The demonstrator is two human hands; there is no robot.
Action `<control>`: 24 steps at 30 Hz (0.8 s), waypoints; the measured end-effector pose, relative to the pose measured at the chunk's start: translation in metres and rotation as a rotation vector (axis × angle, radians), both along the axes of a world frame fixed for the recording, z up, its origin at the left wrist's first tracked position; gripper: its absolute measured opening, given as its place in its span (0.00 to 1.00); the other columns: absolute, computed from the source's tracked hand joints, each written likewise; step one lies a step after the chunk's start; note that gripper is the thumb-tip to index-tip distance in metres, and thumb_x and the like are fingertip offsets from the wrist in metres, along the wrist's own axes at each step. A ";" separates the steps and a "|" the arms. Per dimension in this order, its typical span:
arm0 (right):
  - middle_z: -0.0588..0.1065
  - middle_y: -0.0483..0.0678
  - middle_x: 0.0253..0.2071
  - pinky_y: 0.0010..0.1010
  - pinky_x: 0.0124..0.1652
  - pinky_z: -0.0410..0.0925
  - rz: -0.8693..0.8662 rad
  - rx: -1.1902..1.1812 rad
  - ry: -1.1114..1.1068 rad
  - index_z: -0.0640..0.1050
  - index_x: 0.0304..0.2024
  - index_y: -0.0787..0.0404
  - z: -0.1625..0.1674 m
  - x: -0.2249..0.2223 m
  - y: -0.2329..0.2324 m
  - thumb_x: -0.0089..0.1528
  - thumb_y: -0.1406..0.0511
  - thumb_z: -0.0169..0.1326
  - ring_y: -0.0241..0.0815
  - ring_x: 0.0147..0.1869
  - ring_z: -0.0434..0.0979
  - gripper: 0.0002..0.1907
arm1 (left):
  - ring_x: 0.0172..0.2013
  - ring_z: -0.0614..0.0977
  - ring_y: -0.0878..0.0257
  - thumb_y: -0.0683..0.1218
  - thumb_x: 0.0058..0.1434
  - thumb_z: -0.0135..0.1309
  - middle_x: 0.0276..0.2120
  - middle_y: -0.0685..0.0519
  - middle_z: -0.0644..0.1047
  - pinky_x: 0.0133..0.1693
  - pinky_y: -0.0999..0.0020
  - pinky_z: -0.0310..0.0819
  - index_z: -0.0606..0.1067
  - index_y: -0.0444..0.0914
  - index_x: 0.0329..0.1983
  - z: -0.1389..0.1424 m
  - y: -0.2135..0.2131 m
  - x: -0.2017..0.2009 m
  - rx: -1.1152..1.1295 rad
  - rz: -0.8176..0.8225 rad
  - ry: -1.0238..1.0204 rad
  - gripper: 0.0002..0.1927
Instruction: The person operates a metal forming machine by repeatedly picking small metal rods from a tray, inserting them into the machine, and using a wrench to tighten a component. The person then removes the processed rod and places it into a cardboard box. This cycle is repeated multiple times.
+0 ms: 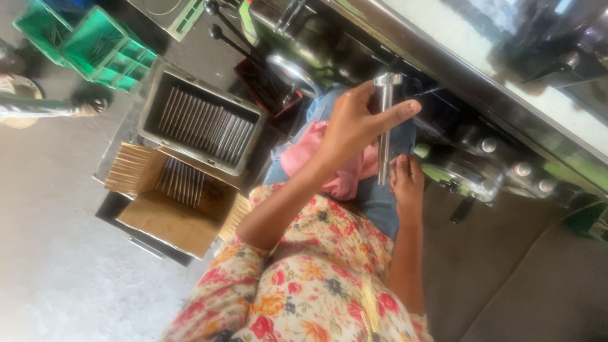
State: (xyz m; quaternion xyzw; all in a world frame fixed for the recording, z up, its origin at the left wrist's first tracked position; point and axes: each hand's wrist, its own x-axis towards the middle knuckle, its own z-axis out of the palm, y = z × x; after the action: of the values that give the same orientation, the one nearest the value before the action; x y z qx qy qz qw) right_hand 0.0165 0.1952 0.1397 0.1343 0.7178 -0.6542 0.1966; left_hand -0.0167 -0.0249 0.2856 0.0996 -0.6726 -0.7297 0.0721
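While a floral sleeve fills the bottom centre of the frame, the person's two hands meet just above it around a long metal bolt [384, 126], a bright steel shaft with a wider head at its top. The left hand [354, 123] is closed on the upper part of the shaft, thumb and fingers wrapped around it just under the head, so the bolt stands nearly upright at centre frame. The right hand [406, 180] sits at the lower end, fingertips pinched on the bottom of the shaft. The hands are apart from each other, one at each end of the same piece.

Behind the hands lies a pink cloth [329, 161] on a lap in blue denim [380, 202].

To the left, on the concrete floor [57, 253], an open cardboard box [171, 215] holds a row of similar metal rods, and just above it a grey metal tray [202, 120] holds many more, laid side by side (too blurred to count). Green plastic crates [95, 44] stand in the upper left corner.

Across the upper right runs a machine [481, 152] with a long polished steel edge, dark housing, round knobs and green parts; its details are soft.
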 end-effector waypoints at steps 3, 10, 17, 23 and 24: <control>0.62 0.37 0.21 0.20 0.19 0.50 0.017 -0.048 0.007 0.71 0.38 0.59 0.003 0.001 -0.001 0.73 0.56 0.45 0.25 0.19 0.55 0.15 | 0.21 0.76 0.71 0.62 0.53 0.67 0.20 0.55 0.77 0.21 0.75 0.67 0.78 0.33 0.30 0.001 -0.001 0.000 -0.047 0.012 -0.059 0.26; 0.62 0.39 0.21 0.21 0.19 0.50 0.038 -0.099 0.002 0.74 0.43 0.59 0.017 0.002 -0.008 0.74 0.55 0.44 0.26 0.19 0.54 0.16 | 0.17 0.76 0.71 0.64 0.57 0.61 0.17 0.57 0.74 0.18 0.74 0.68 0.76 0.34 0.26 -0.008 -0.003 -0.001 0.027 -0.008 -0.138 0.28; 0.68 0.41 0.23 0.22 0.18 0.50 0.049 -0.162 0.002 0.74 0.52 0.59 0.036 0.001 -0.018 0.74 0.57 0.42 0.27 0.18 0.56 0.15 | 0.20 0.69 0.74 0.65 0.66 0.51 0.19 0.61 0.69 0.20 0.74 0.62 0.78 0.34 0.33 -0.046 -0.001 -0.006 0.195 -0.026 -0.100 0.28; 0.67 0.42 0.22 0.23 0.18 0.50 0.039 -0.240 -0.060 0.74 0.51 0.60 0.047 -0.004 -0.025 0.74 0.57 0.43 0.29 0.17 0.55 0.16 | 0.23 0.72 0.71 0.67 0.70 0.42 0.22 0.59 0.72 0.23 0.72 0.67 0.76 0.29 0.35 -0.078 -0.004 -0.006 0.220 -0.073 -0.160 0.35; 0.66 0.42 0.22 0.23 0.18 0.50 0.028 -0.265 -0.073 0.75 0.51 0.61 0.049 -0.005 -0.027 0.74 0.57 0.43 0.29 0.17 0.55 0.16 | 0.20 0.74 0.69 0.67 0.69 0.41 0.21 0.58 0.72 0.22 0.71 0.69 0.75 0.29 0.35 -0.083 -0.004 -0.004 0.255 -0.107 -0.234 0.35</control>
State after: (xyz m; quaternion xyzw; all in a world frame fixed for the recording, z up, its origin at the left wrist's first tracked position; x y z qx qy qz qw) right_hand 0.0114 0.1682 0.1886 0.1208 0.6192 -0.7352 0.2479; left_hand -0.0204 -0.0293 0.2031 0.1564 -0.5828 -0.7952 -0.0587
